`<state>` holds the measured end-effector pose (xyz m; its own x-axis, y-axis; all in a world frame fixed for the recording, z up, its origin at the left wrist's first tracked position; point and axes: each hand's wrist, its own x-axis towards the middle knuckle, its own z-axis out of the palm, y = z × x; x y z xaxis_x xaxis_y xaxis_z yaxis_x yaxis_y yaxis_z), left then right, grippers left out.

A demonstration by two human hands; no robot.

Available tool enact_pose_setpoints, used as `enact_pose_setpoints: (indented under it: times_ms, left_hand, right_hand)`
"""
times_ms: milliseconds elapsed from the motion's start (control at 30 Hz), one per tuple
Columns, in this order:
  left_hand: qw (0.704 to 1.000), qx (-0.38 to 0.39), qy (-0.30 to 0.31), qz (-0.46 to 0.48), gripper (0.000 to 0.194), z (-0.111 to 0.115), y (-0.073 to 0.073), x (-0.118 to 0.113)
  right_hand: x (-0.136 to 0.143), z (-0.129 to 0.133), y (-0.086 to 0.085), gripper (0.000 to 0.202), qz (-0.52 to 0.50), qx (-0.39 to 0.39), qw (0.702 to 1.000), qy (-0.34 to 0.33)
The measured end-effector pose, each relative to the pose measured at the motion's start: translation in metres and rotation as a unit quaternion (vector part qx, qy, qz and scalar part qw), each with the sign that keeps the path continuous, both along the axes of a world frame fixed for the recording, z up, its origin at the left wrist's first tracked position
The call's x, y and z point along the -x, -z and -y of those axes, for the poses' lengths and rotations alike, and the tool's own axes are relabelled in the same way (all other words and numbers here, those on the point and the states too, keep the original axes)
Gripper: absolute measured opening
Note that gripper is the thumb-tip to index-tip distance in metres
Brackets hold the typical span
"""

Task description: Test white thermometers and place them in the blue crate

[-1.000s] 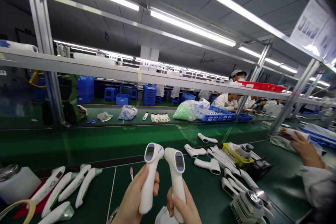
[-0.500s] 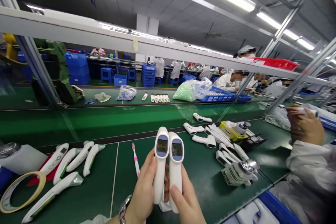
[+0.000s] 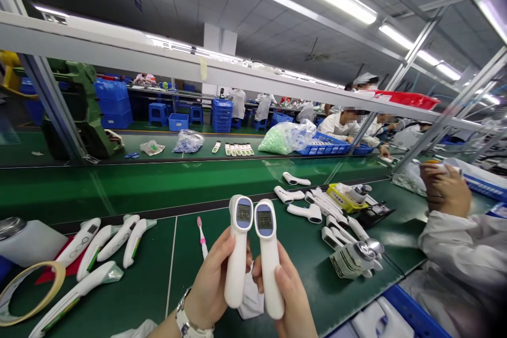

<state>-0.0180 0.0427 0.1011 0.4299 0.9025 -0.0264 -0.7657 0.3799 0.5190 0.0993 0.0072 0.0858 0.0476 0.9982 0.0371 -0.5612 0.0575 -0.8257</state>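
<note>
Two white infrared thermometers are held upright side by side, their small grey screens facing me. My left hand [image 3: 212, 280] wraps round the handle of the left thermometer [image 3: 237, 264]; a watch sits on that wrist. Closed round the handle of the right thermometer [image 3: 270, 269] is my right hand [image 3: 291, 290]. Dark digits show on both screens, too small to read surely. A narrow gap parts the two devices. Beneath them on the green bench lies a white cloth [image 3: 252, 298], partly hidden. Just left of the hands is a pink and white toothbrush [image 3: 202, 237].
At left lie several white-and-green thermometers [image 3: 109, 240] and a tape roll [image 3: 59, 280]. More thermometers [image 3: 304, 213], a yellow tray [image 3: 344, 199] and a metal-topped bottle [image 3: 352, 261] stand at right. A co-worker's hands [image 3: 447, 190] hold something white. Behind runs a green conveyor belt [image 3: 150, 185].
The two thermometers have moved slightly apart and tilted outward at the bottom. Digits on their screens show more clearly. The whole view has shifted a little.
</note>
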Motion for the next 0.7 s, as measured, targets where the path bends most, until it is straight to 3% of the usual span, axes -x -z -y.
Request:
enact_pose_setpoints:
  times_ms: [67,267,700]
  left_hand:
    - [1.000,0.010,0.006,0.002,0.017,-0.002,0.000,0.002]
    - [0.999,0.001,-0.014,-0.040,0.065,-0.001,-0.007,0.003]
    - [0.989,-0.049,-0.045,-0.129,0.073,0.001,-0.003,0.003]
  right_hand:
    - [-0.002,-0.002,-0.003,0.066,-0.019,0.009,1.000,0.015]
    - [-0.004,0.000,-0.017,0.078,-0.063,0.061,0.995,0.043]
    - [-0.007,0.005,-0.018,0.076,-0.065,0.057,0.994,0.065]
